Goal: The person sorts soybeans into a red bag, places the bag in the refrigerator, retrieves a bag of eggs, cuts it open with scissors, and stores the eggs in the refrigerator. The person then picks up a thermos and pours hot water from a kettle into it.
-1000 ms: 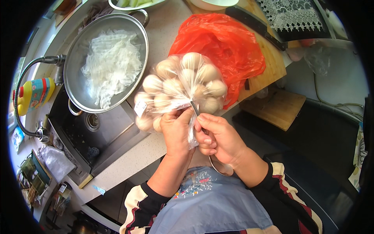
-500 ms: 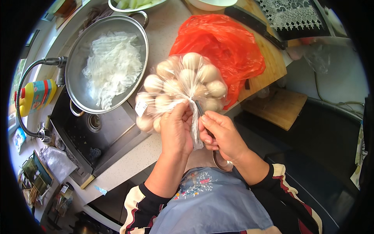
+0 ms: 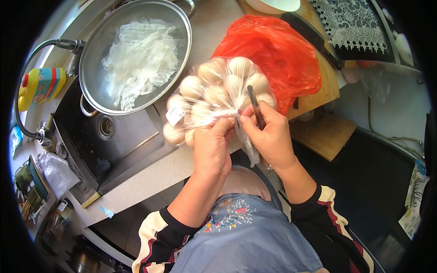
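A clear plastic bag (image 3: 209,93) full of pale, round things that look like eggs rests at the counter's front edge, a small white label on its side. Its gathered neck is pinched by my left hand (image 3: 213,148), thumb and fingers closed. In my right hand (image 3: 273,136) is a slim, spoon-like metal utensil (image 3: 256,107), its dark upper end pointing up and away over the bag. The right thumb and fingertips also press at the bag's neck. Below them hangs the loose twisted tail of the bag. My right hand hides the utensil's middle.
A crumpled red plastic bag (image 3: 273,54) lies behind the eggs on a wooden board (image 3: 325,86), with a black-handled cleaver (image 3: 309,36). To the left, a steel pot (image 3: 88,75) holding wet white sheets stands over the sink (image 3: 127,154). A curved faucet (image 3: 22,100) and yellow bottle (image 3: 43,86) are beyond.
The utensil has swung, so its dark end now sticks up higher above my right hand. That hand has moved up and closer to the bag's neck. The view has shifted slightly.
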Motion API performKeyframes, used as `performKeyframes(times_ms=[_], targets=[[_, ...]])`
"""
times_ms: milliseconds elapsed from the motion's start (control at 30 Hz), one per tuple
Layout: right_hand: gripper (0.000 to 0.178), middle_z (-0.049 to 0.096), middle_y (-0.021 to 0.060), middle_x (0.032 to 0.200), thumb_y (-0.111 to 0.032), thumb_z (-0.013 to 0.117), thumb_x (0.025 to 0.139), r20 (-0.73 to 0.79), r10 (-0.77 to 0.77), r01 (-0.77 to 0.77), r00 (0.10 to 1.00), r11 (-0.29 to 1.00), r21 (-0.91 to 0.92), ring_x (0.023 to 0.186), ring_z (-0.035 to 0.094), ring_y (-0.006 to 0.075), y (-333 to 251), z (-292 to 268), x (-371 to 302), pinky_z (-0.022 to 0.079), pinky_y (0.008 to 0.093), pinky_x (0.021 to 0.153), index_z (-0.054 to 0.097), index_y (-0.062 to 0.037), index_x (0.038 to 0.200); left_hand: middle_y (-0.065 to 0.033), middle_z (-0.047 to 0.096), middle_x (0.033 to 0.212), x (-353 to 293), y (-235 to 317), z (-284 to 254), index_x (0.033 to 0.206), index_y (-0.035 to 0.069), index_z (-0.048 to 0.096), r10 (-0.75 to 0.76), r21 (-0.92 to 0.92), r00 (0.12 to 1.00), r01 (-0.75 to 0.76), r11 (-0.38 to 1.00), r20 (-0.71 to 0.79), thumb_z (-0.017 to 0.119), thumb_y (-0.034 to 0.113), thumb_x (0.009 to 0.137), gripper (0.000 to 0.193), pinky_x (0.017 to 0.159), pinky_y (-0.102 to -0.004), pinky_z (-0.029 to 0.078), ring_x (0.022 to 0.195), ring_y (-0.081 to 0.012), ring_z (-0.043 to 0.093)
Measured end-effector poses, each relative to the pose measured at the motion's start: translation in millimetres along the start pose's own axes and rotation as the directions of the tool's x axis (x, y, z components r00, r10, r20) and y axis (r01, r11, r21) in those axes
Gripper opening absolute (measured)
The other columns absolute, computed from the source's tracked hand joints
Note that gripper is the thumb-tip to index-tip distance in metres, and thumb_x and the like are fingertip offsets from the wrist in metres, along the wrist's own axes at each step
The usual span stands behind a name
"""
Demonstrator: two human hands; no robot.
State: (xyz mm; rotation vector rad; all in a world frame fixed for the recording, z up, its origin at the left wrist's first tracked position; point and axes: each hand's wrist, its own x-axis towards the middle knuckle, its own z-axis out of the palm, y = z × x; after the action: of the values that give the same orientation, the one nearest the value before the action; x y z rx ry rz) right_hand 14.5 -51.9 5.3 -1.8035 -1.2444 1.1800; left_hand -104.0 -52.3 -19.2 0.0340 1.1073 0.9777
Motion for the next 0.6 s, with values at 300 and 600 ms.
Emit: performKeyframes(times_ms=[300, 600], targets=[[0.007, 0.052, -0.0051, 0.063, -0.006, 0.063, 0.082, 0.058, 0.067, -0.069, 0.996, 0.996, 0.047, 0.055, 0.043, 0.0011, -1, 0, 18, 0.033, 0.0180, 0.051, 0.059, -0.0003, 0.081, -0.0066, 0.065, 0.084, -3, 1, 5, 0.089, -0.004, 0.065, -0.001, -0.048, 0.998, -0.002, 0.999, -0.068, 0.060, -0.004, 0.077, 0.013, 0.069, -0.0233, 0.045, 0.073, -0.0116, 0.059], [0.008, 0.050, -0.0055, 0.060, -0.004, 0.062, 0.079, 0.117, 0.175, -0.200, 0.978, 0.944, 0.264, 0.056, 0.044, 0.0016, 5, 2, 28, 0.037, 0.0198, 0.051, 0.058, 0.0013, 0.076, -0.0060, 0.065, 0.089, -2, 18, 7, 0.097, 0.001, 0.062, -0.098, -0.084, 0.995, 0.099, 0.992, 0.017, 0.063, 0.003, 0.078, 0.019, 0.071, -0.0277, 0.048, 0.079, -0.0153, 0.062]])
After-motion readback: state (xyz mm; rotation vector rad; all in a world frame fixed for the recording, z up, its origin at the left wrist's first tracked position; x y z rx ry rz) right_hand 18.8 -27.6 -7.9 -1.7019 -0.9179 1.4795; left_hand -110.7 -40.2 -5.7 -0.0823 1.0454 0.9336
